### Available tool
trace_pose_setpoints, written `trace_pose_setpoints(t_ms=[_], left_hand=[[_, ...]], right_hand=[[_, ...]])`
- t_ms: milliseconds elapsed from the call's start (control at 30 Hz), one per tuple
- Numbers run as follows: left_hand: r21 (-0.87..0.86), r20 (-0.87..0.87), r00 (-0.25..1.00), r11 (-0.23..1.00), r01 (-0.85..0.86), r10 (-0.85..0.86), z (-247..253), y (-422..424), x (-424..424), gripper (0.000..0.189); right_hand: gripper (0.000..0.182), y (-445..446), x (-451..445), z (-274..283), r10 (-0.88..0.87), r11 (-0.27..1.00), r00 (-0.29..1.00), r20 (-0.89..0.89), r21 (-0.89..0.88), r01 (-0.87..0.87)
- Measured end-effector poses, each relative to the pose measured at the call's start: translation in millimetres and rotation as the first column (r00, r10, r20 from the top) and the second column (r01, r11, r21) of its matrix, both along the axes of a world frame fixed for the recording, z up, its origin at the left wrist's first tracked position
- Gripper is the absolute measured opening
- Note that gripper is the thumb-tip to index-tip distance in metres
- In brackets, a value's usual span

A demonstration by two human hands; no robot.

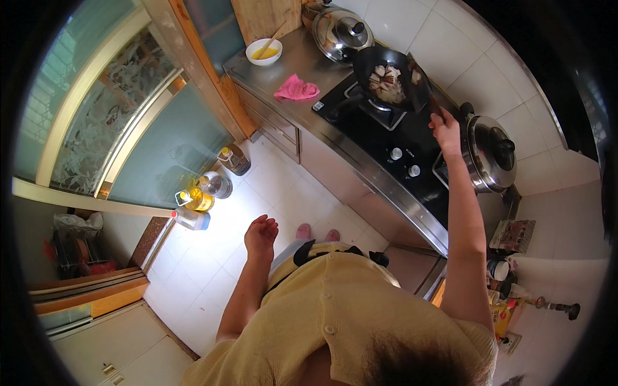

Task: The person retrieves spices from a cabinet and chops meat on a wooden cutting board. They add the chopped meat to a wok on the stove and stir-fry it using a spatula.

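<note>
My right hand (445, 129) grips the wooden handle of a spatula (418, 89), whose broad metal blade stands at the right rim of a black wok (365, 67). Pale sliced food with darker pieces (386, 83) lies in the wok, and a bit of food shows on the blade. The wok sits on the far burner of a black glass gas hob (381, 140), its dark handle pointing left toward the counter's front. My left hand (261, 236) hangs over the floor beside my body, fingers loosely curled, holding nothing.
A lidded steel pot (490, 154) stands on the near burner. Past the wok are another lidded pan (343, 34), a pink cloth (296, 88) and a white bowl (255, 44) of yellow liquid with chopsticks. Several bottles (195, 199) stand on the floor by the glass door (169, 135).
</note>
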State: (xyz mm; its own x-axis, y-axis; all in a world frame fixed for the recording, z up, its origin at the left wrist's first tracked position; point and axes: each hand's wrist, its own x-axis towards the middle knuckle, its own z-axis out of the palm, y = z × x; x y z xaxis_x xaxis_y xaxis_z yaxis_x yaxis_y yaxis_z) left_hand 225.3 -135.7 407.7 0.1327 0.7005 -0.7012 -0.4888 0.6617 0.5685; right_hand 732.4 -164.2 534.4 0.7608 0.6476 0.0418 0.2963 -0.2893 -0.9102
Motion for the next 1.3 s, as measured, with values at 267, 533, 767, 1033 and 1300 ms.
trace_pose_setpoints(t_ms=[267, 533, 767, 1033, 1300], left_hand=[[0.019, -0.020, 0.991, 0.991, 0.129, -0.129, 5.7, 7.3, 6.0, 0.032], [0.001, 0.013, 0.984, 0.984, 0.177, -0.177, -8.2, 16.1, 16.2, 0.028], [-0.007, 0.028, 0.963, 0.963, 0.269, -0.269, -10.9, 24.8, 40.1, 0.028], [0.007, 0.069, 0.929, 0.931, 0.364, -0.364, -6.7, 27.6, 55.9, 0.028], [-0.043, 0.022, 0.866, 0.865, 0.500, -0.500, -8.3, 30.9, 70.1, 0.025]], right_hand=[[0.052, 6.9, -52.6, -54.8, 0.183, 0.827, 0.591, 0.786, -0.448, 0.340], [0.053, -45.5, -87.6, -27.5, 0.312, 0.764, 0.562, 0.766, -0.554, 0.331], [0.048, -115.6, -117.9, 63.3, 0.220, 0.844, 0.624, 0.750, -0.468, 0.264], [0.040, -128.1, -104.8, 39.8, -0.125, 0.955, 0.889, -0.440, 0.189, 0.228], [0.036, -171.4, -132.5, -10.1, 0.161, 0.800, 0.561, -0.812, 0.440, 0.407]])
